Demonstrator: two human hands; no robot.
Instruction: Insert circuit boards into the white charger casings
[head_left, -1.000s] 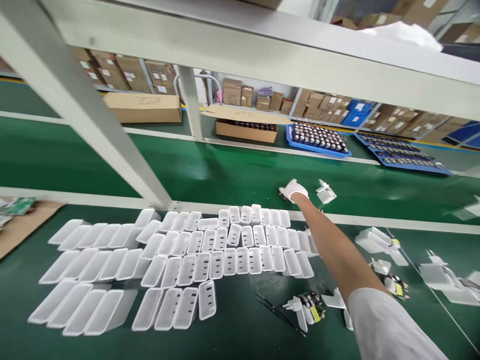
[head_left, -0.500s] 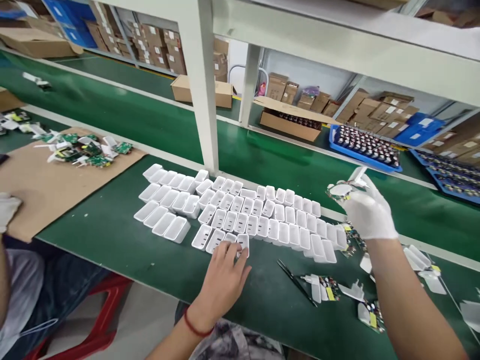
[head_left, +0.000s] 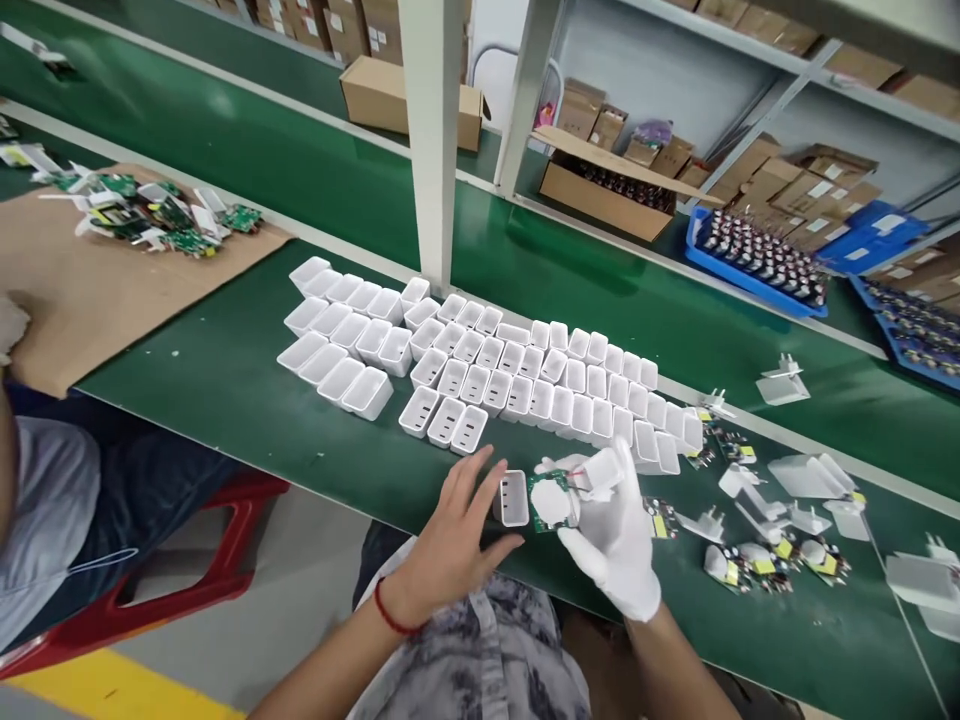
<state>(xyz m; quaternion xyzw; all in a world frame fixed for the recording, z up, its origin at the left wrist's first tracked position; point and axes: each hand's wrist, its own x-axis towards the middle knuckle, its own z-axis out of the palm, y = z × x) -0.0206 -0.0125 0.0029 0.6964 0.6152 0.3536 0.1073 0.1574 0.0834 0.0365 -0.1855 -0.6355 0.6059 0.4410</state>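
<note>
Your gloved right hand [head_left: 611, 540] has come back from the far belt and now grips a circuit board [head_left: 551, 500] near the tabletop's front edge. Your bare left hand [head_left: 457, 540] has pulled one white casing [head_left: 514, 497] from the rows [head_left: 480, 370], fingers curled around it.

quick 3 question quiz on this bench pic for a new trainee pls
1. True or false: the right hand wears a white glove.
2. The left hand holds which item? A) a white shell B) tweezers C) a blue tray
3. Fill in: the right hand grips a green ____ with a white plug piece attached.

Key
1. True; the left hand is bare, with a red band at the wrist.
2. A; it stands apart from the rows of shells on the green bench.
3. Circuit board.
</note>
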